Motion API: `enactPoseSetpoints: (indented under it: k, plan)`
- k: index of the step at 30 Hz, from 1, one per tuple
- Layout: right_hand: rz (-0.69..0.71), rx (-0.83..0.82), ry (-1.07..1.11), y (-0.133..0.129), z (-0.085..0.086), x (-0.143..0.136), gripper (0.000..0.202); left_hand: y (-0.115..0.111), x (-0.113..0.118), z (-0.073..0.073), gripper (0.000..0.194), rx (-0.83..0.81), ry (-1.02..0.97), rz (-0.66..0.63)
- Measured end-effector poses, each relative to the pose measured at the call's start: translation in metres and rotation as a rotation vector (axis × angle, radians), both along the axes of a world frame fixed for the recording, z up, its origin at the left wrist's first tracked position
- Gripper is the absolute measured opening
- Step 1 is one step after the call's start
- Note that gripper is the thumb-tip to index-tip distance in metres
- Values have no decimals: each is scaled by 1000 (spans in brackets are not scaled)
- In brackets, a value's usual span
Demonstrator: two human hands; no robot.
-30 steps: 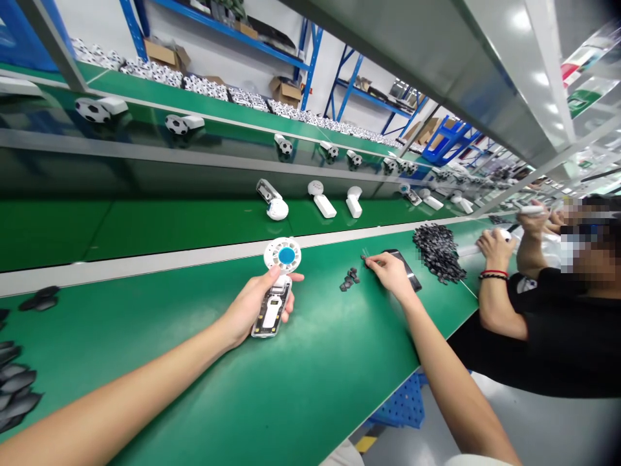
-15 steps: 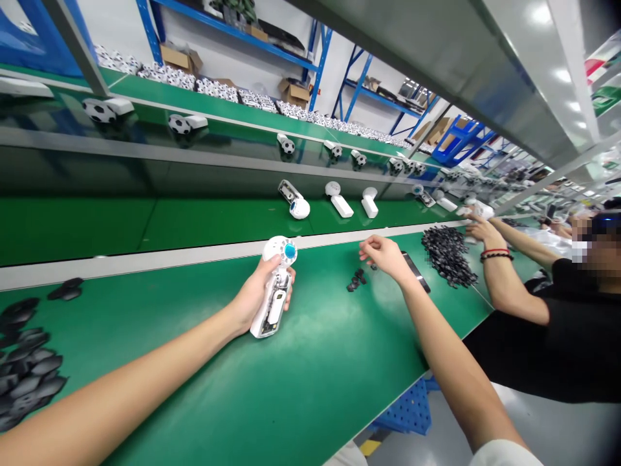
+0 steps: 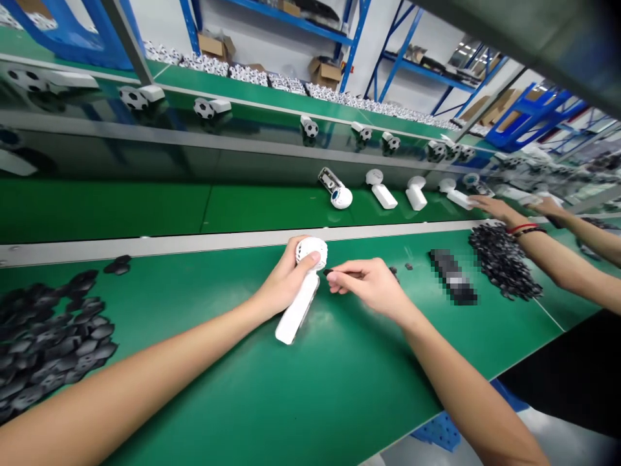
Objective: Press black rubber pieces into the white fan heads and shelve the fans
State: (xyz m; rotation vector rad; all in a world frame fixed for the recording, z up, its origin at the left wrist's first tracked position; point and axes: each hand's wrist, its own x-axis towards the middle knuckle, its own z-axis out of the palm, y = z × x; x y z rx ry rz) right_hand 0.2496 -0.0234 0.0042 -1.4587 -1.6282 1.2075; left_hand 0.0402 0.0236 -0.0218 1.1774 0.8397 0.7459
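Note:
My left hand is wrapped round a white handheld device, thumb on its round head, its smooth white back turned up. Just right of that head, my right hand pinches a small black piece between thumb and fingertips. The piece is close to the device; whether they touch I cannot tell. A few more small black pieces lie behind my right hand, partly hidden by it.
Black parts lie heaped at left, small black pieces at right. A blurred dark object lies between. White devices rest on the green belt. Another person's hand reaches in at right.
The device in my left hand has been turned over, from open inner side to smooth back. My right hand has come in beside it, now with a black piece. The view has swung left.

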Motion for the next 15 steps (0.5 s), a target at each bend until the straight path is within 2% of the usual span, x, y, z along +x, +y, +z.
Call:
enactPoseSetpoints:
  k: [6,15]
  plan:
    - [-141,48,-50,-6,2,-14,30,-2,1,-1,55,201,164,-38]
    - [-272,134,115,-9,-10,-31,29,-8,6,-6,59,259,237,66]
